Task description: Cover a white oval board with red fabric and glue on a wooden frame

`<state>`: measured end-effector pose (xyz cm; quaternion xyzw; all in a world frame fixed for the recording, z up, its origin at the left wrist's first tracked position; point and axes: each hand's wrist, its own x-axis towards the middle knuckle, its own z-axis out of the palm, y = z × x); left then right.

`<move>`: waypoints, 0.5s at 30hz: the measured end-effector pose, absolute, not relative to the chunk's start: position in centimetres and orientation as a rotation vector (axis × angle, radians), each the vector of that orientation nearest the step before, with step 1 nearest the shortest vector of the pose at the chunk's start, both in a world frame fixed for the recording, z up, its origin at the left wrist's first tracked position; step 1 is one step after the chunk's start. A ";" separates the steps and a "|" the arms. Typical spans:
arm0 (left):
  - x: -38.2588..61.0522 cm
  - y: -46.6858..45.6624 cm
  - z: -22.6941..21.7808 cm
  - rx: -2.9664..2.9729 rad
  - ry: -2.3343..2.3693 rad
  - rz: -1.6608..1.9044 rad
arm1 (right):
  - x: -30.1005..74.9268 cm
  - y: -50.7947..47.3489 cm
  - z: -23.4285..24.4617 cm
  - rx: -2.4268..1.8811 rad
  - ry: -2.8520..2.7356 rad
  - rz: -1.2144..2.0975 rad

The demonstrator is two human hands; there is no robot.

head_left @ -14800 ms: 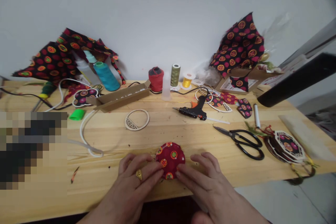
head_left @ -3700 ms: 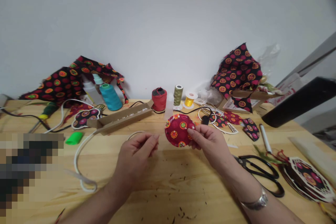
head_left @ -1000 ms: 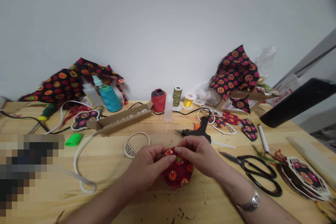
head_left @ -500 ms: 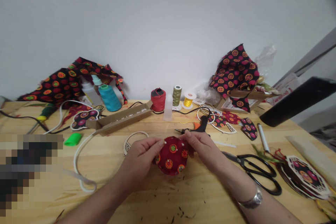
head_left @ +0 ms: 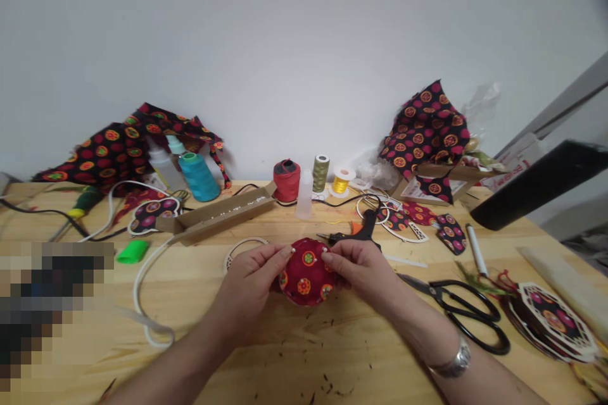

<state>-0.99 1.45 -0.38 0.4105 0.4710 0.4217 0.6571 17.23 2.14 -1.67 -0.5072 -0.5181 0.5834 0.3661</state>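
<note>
Red fabric disc [head_left: 306,273] shifted up, left hand [head_left: 251,281], right hand [head_left: 363,272] pinching it (fingertips [head_left: 327,256] on top)

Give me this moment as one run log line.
left hand: holding red fabric disc | right hand: holding same disc | nearby: glue gun, scissors

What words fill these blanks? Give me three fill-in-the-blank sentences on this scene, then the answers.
1. The left hand and right hand both hold a ____ fabric disc.
2. The metal bracelet is on the ____ wrist.
3. The scissors have ____ handles.

Missing words: red; right; black.
</note>
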 end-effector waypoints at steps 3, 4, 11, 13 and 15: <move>-1.0 1.4 -0.6 0.881 0.993 0.959 | 17.3 2.2 -1.5 -1.297 -1.300 1.501; -1.0 1.3 -0.7 0.865 0.971 0.958 | 17.4 2.2 -1.4 -1.298 -1.293 1.497; -1.2 1.5 -0.9 0.921 0.986 0.834 | 17.5 2.1 -0.5 -1.329 -1.287 1.447; -1.2 1.5 -0.8 0.945 1.009 0.824 | 17.6 2.1 -0.5 -1.324 -1.288 1.446; -1.2 1.5 -0.6 0.956 1.027 0.839 | 17.6 2.1 -0.5 -1.308 -1.286 1.459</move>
